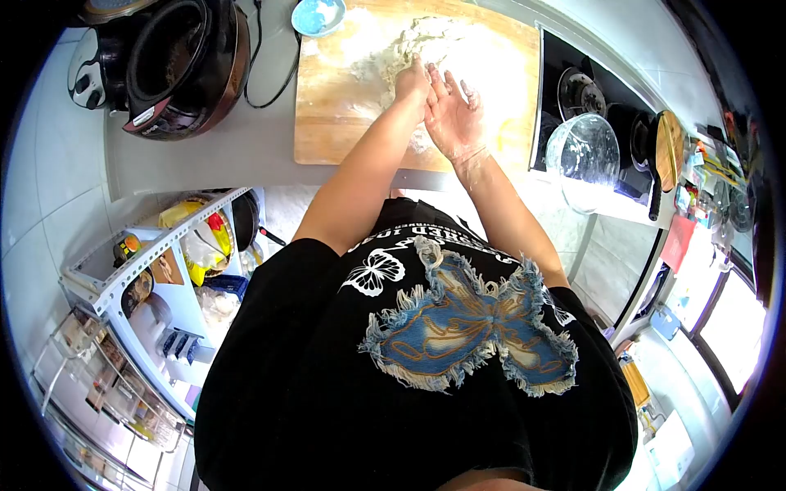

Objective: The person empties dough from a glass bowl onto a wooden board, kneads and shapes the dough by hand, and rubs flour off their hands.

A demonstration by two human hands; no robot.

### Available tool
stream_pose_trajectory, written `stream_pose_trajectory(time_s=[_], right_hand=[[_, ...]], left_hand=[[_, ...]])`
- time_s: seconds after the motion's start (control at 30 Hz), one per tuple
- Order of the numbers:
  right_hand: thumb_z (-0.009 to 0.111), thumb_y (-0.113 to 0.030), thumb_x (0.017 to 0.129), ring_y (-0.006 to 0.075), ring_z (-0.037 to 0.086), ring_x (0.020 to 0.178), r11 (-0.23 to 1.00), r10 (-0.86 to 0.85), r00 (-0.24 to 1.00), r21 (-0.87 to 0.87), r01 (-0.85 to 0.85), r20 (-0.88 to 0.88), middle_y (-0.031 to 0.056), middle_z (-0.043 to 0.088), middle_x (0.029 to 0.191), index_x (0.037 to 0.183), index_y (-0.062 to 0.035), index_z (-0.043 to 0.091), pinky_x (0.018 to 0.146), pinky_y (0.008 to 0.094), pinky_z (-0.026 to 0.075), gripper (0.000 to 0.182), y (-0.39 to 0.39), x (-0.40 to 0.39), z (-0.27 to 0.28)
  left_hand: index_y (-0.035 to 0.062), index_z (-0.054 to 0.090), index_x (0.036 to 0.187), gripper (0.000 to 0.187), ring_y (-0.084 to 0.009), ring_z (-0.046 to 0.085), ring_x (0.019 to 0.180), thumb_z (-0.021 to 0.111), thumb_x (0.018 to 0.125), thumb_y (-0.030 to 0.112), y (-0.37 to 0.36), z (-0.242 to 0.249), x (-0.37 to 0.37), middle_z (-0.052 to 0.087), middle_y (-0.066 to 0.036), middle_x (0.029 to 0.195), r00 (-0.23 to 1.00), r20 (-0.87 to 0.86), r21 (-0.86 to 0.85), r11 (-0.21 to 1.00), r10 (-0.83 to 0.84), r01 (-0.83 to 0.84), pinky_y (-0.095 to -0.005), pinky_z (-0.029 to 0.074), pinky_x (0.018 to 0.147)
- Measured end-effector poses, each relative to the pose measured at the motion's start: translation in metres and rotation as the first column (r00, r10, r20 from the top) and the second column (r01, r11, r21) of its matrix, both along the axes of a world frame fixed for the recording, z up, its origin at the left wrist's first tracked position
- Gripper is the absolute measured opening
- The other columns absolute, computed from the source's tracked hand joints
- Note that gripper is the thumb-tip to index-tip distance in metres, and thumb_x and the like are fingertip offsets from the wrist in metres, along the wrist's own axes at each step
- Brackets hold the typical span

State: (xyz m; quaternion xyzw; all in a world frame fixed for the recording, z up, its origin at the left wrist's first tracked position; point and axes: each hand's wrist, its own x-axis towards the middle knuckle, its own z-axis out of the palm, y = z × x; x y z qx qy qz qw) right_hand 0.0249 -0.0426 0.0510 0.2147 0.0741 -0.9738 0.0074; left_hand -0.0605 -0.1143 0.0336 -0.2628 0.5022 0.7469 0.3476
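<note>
A crumbly mass of pale dough [431,34] lies with loose flour on the wooden board [332,135]. My right hand [455,119] is held over the board just on the near side of the dough, palm up, fingers spread, with dough bits stuck to them. Beside it, my left hand [413,84] meets the thumb side of the right hand. One of its digits points toward the dough, while its other fingers are mostly hidden. At the board's far left corner sits a small blue bowl [318,16] with white powder inside.
Left of the board stands a dark cooker [173,69] with a black cable. On the right, a clear bowl [583,153] sits by the black stove, near pans and a round wooden lid [669,151]. A white shelf [176,245] holding bags is below left.
</note>
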Motion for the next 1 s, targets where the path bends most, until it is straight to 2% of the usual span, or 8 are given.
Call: stream_pose_trajectory(time_s=[0.3,0.37,0.47,0.57,0.63,0.73,0.9,1.0], right_hand=[[0.061,-0.027,0.090,0.0301,0.050,0.129,0.991,-0.134,0.991,0.003,0.134,0.018,0.0114,0.047,0.148,0.117,-0.0097,0.056,0.109,0.0367,0.041,0.032,0.010,-0.003,0.000],[0.059,-0.028,0.091,0.0290,0.054,0.124,0.988,-0.150,0.988,0.028,0.149,0.039,0.0127,0.048,0.148,0.117,-0.0083,0.056,0.098,0.0347,0.050,0.033,0.000,-0.002,0.006],[0.059,-0.031,0.091,0.0265,0.059,0.116,0.999,-0.048,0.998,0.003,0.049,-0.041,0.0114,0.053,0.144,0.118,-0.0087,0.056,0.073,0.0346,0.057,0.035,-0.010,-0.002,0.015],[0.060,-0.033,0.090,0.0279,0.059,0.115,0.996,0.043,0.989,-0.067,-0.053,-0.143,0.0109,0.051,0.144,0.115,-0.0095,0.056,0.074,0.0362,0.057,0.035,-0.006,-0.002,0.012],[0.061,-0.032,0.089,0.0290,0.058,0.118,0.998,-0.059,0.994,-0.023,0.058,-0.089,0.0130,0.049,0.146,0.113,-0.0088,0.055,0.076,0.0376,0.057,0.034,-0.007,-0.007,0.020],[0.063,-0.030,0.088,0.0315,0.054,0.126,0.981,-0.195,0.981,0.007,0.196,-0.019,0.0168,0.044,0.150,0.112,-0.0069,0.053,0.081,0.0401,0.057,0.036,0.000,-0.012,0.019],[0.064,-0.028,0.088,0.0363,0.043,0.139,0.943,-0.178,0.983,-0.293,0.156,-0.051,0.0214,0.036,0.154,0.135,-0.0047,0.037,0.102,0.0479,0.049,0.059,0.007,-0.011,0.009],[0.064,-0.028,0.088,0.0366,0.045,0.137,0.920,-0.162,0.982,-0.375,0.113,-0.102,0.0214,0.037,0.153,0.151,-0.0076,0.019,0.109,0.0483,0.044,0.080,0.003,-0.007,-0.002]], left_hand=[[0.0046,0.055,0.094,0.029,-0.0142,0.047,0.044,0.047,0.107,0.029,0.024,-0.011,0.041,0.057,-0.006,0.067,0.964,-0.149,0.214,0.959,0.222,-0.188,-0.0305,0.038,0.038],[0.0025,0.054,0.096,0.027,-0.0154,0.046,0.040,0.046,0.107,0.026,0.020,-0.017,0.038,0.059,-0.008,0.067,0.926,-0.163,0.216,0.929,0.339,-0.302,-0.0308,0.036,0.036],[0.0070,0.059,0.099,0.030,-0.0134,0.044,0.041,0.046,0.106,0.033,-0.007,0.015,0.014,0.065,-0.010,0.072,0.998,-0.065,0.092,0.996,-0.004,0.010,-0.0292,0.036,0.033],[0.0027,0.055,0.096,0.031,-0.0141,0.037,0.032,0.043,0.107,0.029,-0.010,0.014,-0.002,0.059,-0.011,0.062,0.996,0.087,0.123,0.992,0.022,-0.032,-0.0315,0.031,0.028],[0.0034,0.056,0.098,0.030,-0.0124,0.050,0.045,0.043,0.107,0.029,-0.011,0.010,0.007,0.064,-0.012,0.076,0.998,-0.004,0.092,0.994,-0.055,0.055,-0.0307,0.041,0.037],[0.0032,0.060,0.111,0.029,-0.0099,0.062,0.087,0.041,0.108,0.026,0.008,0.013,0.035,0.066,-0.007,0.109,0.971,0.100,0.375,0.895,0.219,-0.241,-0.0261,0.054,0.073],[0.0084,0.060,0.115,0.023,-0.0119,0.062,0.085,0.048,0.107,0.026,-0.011,0.014,0.026,0.064,-0.003,0.103,0.989,-0.138,0.378,0.926,0.049,0.007,-0.0266,0.053,0.072],[0.0057,0.058,0.120,0.027,-0.0179,0.060,0.106,0.049,0.106,0.027,-0.011,0.002,0.014,0.062,-0.005,0.113,0.975,-0.220,0.392,0.917,0.010,0.079,-0.0344,0.051,0.095]])
